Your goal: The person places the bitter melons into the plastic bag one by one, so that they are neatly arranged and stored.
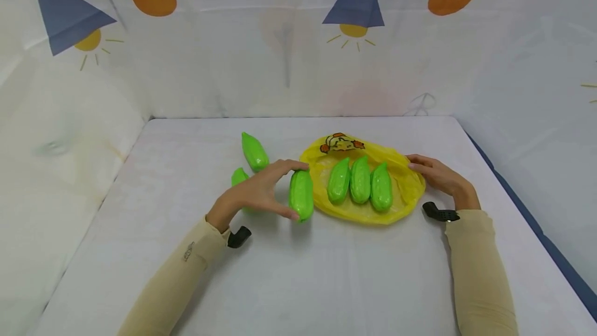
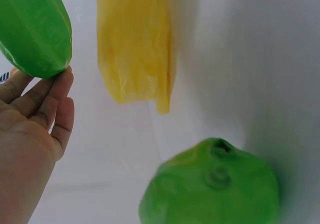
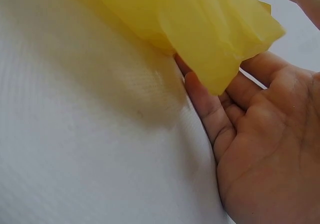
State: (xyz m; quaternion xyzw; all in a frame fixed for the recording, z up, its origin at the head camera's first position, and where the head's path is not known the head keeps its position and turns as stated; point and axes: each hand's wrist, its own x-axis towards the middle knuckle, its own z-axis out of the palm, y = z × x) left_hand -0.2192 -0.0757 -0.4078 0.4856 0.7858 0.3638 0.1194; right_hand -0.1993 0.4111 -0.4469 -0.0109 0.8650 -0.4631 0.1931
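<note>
My left hand [image 1: 255, 189] holds a glossy green toy vegetable [image 1: 301, 196] lengthwise, thumb at its near end and fingers at its far end. It is just left of a yellow plastic bag [image 1: 404, 186]. Thumb and fingers of my right hand [image 1: 438, 176] hold the bag's right edge; in the right wrist view, yellow plastic [image 3: 215, 39] hangs over the fingers. Three more green toy vegetables [image 1: 360, 180] lie side by side on the bag. Behind the left hand are another green one [image 1: 255, 152] and one partly hidden by the hand [image 1: 239, 176].
A white cloth covers the table [image 1: 322, 279]. White printed sheets [image 1: 224, 66] rise behind it and at both sides. A black wrist camera mount [image 1: 239, 237] sits at the left cuff, another [image 1: 439, 212] at the right cuff.
</note>
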